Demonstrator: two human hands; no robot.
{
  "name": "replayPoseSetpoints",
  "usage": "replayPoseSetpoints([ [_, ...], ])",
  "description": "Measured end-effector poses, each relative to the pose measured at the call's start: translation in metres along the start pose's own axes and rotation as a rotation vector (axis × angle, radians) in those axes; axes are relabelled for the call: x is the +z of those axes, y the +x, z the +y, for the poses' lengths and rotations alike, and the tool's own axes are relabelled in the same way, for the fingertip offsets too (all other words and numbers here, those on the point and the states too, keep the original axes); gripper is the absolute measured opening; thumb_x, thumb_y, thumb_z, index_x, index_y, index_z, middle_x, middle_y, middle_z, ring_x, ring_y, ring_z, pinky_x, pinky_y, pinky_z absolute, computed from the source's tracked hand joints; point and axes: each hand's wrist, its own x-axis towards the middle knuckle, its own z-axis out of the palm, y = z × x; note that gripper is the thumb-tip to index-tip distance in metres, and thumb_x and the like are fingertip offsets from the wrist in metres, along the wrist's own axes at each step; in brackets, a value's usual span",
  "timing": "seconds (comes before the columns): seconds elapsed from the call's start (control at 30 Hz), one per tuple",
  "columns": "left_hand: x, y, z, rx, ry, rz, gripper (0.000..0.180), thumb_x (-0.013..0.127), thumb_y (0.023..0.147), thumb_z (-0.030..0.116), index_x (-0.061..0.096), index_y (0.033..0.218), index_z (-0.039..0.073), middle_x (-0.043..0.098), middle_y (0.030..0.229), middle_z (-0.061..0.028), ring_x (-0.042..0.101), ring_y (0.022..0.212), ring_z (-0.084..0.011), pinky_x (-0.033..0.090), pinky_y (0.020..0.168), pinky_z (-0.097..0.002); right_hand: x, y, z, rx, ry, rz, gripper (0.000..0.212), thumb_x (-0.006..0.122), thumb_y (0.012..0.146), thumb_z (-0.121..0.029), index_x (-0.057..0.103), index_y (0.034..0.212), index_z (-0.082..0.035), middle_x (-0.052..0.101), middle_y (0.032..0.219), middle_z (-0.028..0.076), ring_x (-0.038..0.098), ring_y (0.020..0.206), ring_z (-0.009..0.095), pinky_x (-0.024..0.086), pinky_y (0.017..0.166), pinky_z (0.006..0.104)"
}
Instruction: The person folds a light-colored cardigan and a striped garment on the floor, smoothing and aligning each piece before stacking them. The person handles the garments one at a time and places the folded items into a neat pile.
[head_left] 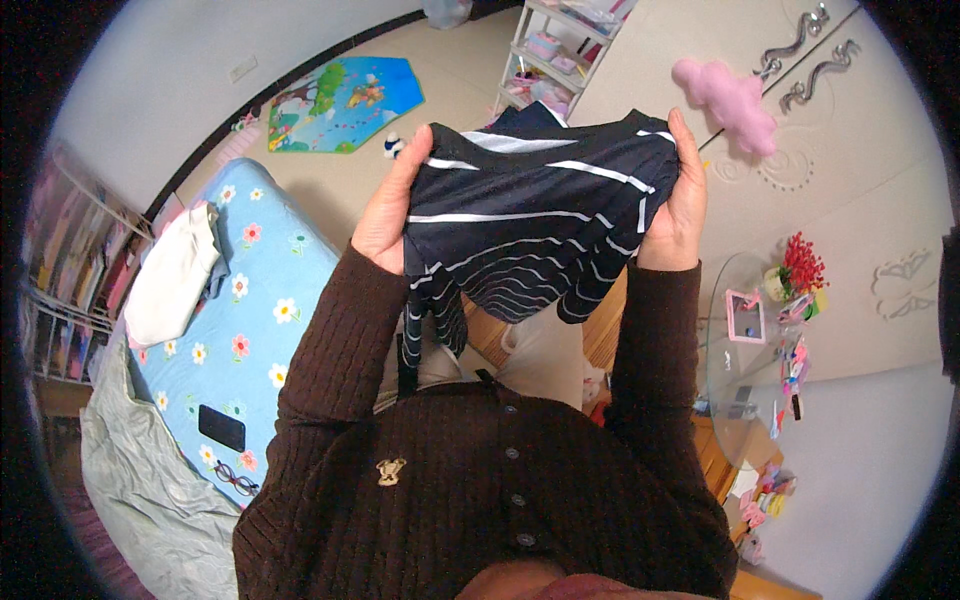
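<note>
A black shirt with thin white stripes (pixel 530 205) hangs in front of me, held up by both hands. My left hand (pixel 385 215) grips it at the left shoulder, thumb on top and the other fingers hidden behind the cloth. At the right shoulder my right hand (pixel 680 205) grips it the same way. Between the hands the neckline stretches across the top. Below, the shirt's body and sleeves droop in loose folds over my lap.
To the left is a bed with a blue flowered sheet (pixel 270 265), bearing folded white clothing (pixel 180 275), a black phone (pixel 222 428) and eyeglasses (pixel 236 478). A colourful mat (pixel 345 105) lies on the floor beyond. At right stand a glass table (pixel 730 400) and a wardrobe with a pink cloud cushion (pixel 728 105).
</note>
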Motion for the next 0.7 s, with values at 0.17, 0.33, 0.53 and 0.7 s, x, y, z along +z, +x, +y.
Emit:
replayPoseSetpoints([
  [0.17, 0.007, -0.013, -0.002, 0.002, 0.797, 0.096, 0.038, 0.074, 0.082, 0.014, 0.061, 0.116, 0.001, 0.068, 0.101, -0.0085, 0.066, 0.086, -0.0144, 0.055, 0.075, -0.0279, 0.006, -0.005, -0.001, -0.01, 0.038, -0.032, 0.012, 0.067, 0.087, -0.011, 0.064, 0.097, -0.005, 0.07, 0.09, 0.011, 0.069, 0.081, 0.024, 0.057, 0.074, 0.0372],
  [0.33, 0.003, -0.007, -0.004, 0.152, 0.9, 0.216, 0.028, 0.069, 0.088, 0.026, 0.062, 0.106, 0.006, 0.068, 0.092, -0.0024, 0.065, 0.082, -0.0116, 0.051, 0.073, -0.0264, 0.009, -0.01, -0.003, 0.003, 0.045, -0.059, 0.013, 0.067, 0.088, -0.014, 0.065, 0.097, -0.005, 0.07, 0.089, 0.012, 0.069, 0.079, 0.025, 0.057, 0.073, 0.0372],
  [0.53, 0.005, -0.006, 0.004, 0.188, 0.498, 0.218, 0.031, 0.06, 0.094, 0.033, 0.062, 0.106, 0.004, 0.07, 0.097, -0.0105, 0.07, 0.079, -0.0206, 0.058, 0.069, -0.0325, 0.008, -0.018, -0.003, 0.074, 0.032, -0.067, 0.023, 0.062, 0.092, -0.021, 0.066, 0.095, 0.001, 0.071, 0.089, 0.015, 0.069, 0.08, 0.027, 0.057, 0.074, 0.0383],
  [0.7, 0.007, -0.01, 0.006, 0.131, 0.349, 0.158, 0.032, 0.056, 0.096, 0.033, 0.061, 0.106, 0.003, 0.07, 0.099, -0.0134, 0.07, 0.082, -0.0233, 0.059, 0.073, -0.0354, 0.002, -0.018, -0.001, 0.047, 0.036, -0.045, 0.023, 0.061, 0.093, -0.021, 0.066, 0.096, 0.001, 0.07, 0.09, 0.016, 0.069, 0.08, 0.027, 0.057, 0.075, 0.0388],
])
